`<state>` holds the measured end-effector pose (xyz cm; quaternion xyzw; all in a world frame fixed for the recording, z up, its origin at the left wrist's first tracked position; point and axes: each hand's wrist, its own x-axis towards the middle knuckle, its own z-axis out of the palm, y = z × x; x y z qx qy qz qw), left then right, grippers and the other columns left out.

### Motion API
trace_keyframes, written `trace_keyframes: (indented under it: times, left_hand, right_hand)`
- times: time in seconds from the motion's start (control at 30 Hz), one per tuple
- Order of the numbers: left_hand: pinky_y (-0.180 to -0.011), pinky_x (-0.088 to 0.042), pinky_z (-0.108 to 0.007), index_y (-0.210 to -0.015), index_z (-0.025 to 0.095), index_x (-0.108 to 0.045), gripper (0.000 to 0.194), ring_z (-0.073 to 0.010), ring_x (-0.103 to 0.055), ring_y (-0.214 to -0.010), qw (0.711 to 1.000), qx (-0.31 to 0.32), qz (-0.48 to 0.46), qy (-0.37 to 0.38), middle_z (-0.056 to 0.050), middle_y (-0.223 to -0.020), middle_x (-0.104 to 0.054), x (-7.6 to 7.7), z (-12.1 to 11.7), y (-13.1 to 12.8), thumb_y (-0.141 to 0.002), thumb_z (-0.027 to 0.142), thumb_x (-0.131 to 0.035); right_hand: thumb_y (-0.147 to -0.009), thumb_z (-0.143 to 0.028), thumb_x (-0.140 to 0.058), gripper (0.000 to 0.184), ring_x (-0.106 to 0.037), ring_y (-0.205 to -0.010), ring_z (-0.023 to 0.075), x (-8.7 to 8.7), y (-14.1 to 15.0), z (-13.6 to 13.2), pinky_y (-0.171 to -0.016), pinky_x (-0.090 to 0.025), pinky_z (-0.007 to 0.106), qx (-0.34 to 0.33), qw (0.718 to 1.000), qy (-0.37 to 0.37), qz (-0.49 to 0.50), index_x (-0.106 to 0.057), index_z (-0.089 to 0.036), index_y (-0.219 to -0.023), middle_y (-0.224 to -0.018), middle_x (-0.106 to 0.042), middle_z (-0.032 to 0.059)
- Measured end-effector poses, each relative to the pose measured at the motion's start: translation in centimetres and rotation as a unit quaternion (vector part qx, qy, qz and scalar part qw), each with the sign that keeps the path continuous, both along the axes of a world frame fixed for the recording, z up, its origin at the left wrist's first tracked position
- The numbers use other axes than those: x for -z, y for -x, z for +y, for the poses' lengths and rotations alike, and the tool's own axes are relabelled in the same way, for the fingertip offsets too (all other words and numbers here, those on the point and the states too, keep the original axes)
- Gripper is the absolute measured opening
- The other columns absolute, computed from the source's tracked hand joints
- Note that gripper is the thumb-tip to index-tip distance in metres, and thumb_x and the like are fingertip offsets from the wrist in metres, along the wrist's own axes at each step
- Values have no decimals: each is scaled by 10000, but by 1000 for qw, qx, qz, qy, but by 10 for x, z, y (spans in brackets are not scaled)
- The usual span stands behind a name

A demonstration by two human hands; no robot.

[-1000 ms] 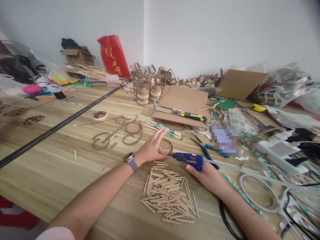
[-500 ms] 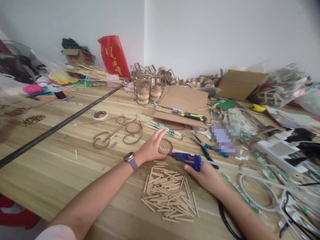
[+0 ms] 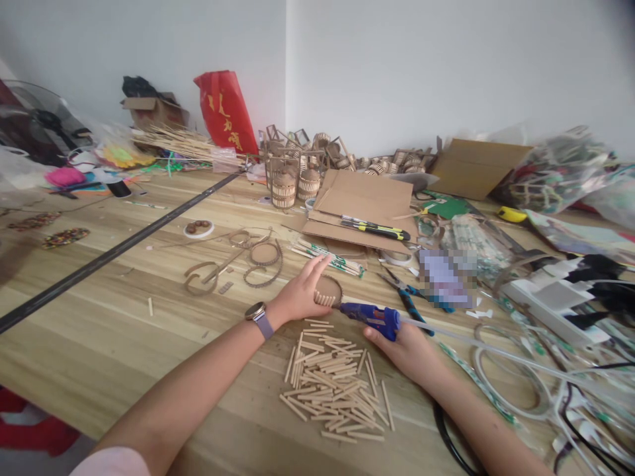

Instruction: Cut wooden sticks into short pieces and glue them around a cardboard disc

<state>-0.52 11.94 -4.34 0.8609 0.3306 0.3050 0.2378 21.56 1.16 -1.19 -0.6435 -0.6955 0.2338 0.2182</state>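
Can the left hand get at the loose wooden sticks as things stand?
Probably yes: the left hand is just beyond the wooden sticks with nothing visible blocking the way, though it is occupied at the round piece.

The left forearm [image 3: 198, 387] slants up from the lower left to the left hand [image 3: 299, 295], its fingers [image 3: 313, 267] stretched forward and rightward, the thumb lower and spread away from them. The right forearm [image 3: 486, 413] comes in from the lower right; the right hand [image 3: 415, 355] is curled in a grip, thumb pointing forward and left, its other digits mostly hidden. The hands are apart.
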Motion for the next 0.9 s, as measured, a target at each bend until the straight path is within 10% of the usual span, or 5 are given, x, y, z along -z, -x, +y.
trace_keyframes:
  times: [0.9]
  left_hand:
    - [-1160,-276,-413,-1494,196,-120,1123,-302,-216,-1425,1000,-2,9,-6,-151,-1535,-204,-3,-1,-1,-609,247,-810]
  right_hand:
    - [-753,-558,-529,390,-680,-741,276,8,-3,1,-656,-513,344,38,997,-12,62,-700,-216,-831,-770,-743,64]
